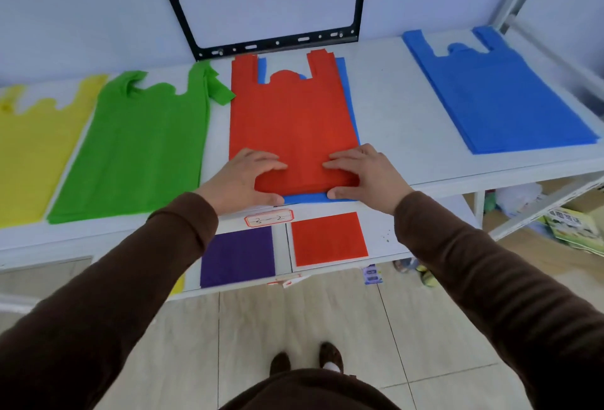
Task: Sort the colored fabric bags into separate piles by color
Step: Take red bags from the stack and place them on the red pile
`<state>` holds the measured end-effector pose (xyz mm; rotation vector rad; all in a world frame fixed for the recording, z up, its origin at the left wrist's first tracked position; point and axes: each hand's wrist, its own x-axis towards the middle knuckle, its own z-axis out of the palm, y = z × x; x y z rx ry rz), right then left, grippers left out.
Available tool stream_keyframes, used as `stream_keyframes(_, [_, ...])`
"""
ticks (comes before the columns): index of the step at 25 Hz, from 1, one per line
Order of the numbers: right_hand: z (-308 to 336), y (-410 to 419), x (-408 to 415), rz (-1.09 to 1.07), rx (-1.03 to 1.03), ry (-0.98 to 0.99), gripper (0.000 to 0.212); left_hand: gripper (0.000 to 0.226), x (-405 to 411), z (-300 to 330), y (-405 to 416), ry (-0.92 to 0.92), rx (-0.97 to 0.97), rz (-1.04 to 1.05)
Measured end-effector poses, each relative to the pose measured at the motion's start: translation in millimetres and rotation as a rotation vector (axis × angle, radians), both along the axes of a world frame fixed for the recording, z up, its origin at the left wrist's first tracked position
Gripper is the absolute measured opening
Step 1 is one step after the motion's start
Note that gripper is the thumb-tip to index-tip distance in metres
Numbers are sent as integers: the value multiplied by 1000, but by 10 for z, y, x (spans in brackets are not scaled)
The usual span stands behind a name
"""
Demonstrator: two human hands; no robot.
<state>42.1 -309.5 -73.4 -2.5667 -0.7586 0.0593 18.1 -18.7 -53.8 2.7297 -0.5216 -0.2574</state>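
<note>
while both hands (295, 177) pinch its hem | red bag (291, 115) lengthwise, handles toward wall

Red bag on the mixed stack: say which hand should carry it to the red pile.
Right, probably. Both hands pinch the red bag's near edge, but the red pile on the lower shelf lies just below the right hand; the left hand sits above the purple pile.
</note>
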Motion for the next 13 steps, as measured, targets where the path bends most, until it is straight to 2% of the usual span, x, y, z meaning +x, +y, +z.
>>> stream_keyframes(3, [-1, -18, 34, 9, -122, -80, 58, 73, 17, -31, 53, 16, 5, -25])
stream_keyframes(7, [5, 68, 36, 42, -209, -331, 43, 60, 61, -30, 70, -38, 20, -51])
stream_keyframes(11, [15, 63, 39, -6, -28, -212, 29, 47, 87, -3, 111, -56, 40, -98])
stream_keyframes(13, [45, 54, 66, -108, 51, -138, 24, 44, 72, 44, 174, -52, -29, -55])
